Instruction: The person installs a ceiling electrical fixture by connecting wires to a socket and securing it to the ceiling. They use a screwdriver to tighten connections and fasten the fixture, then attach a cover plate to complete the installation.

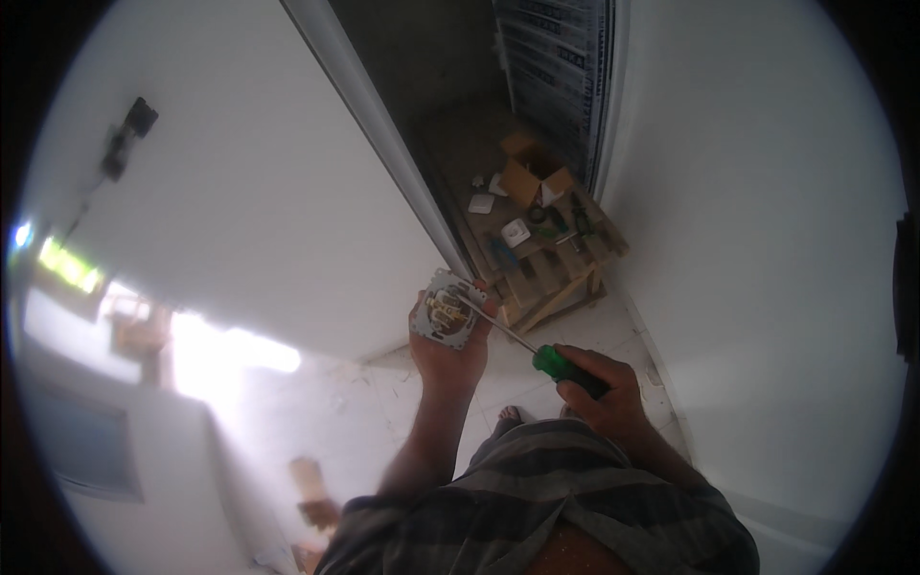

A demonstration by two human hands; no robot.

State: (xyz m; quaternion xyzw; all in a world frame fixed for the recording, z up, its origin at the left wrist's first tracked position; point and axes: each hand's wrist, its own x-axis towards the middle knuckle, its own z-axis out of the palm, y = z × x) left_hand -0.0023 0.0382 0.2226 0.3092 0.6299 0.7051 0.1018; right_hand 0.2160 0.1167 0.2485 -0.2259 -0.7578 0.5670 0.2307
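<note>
A wall socket mechanism [448,309], a square metal frame with a brassy inside, is gripped at its edges by my left hand [448,359] in front of me. My right hand [606,391] is closed around the green and black handle of a screwdriver [556,362]. Its long thin shaft points up and to the left, and the tip meets or nearly meets the socket's upper right part; whether it sits in a screw I cannot tell.
Beyond my hands stands a wooden pallet table [546,278] with an open cardboard box [535,175], a white socket cover [516,232], a white plate [480,203] and several tools. White walls rise on both sides. Dark electrical boxes [129,134] show on the left wall.
</note>
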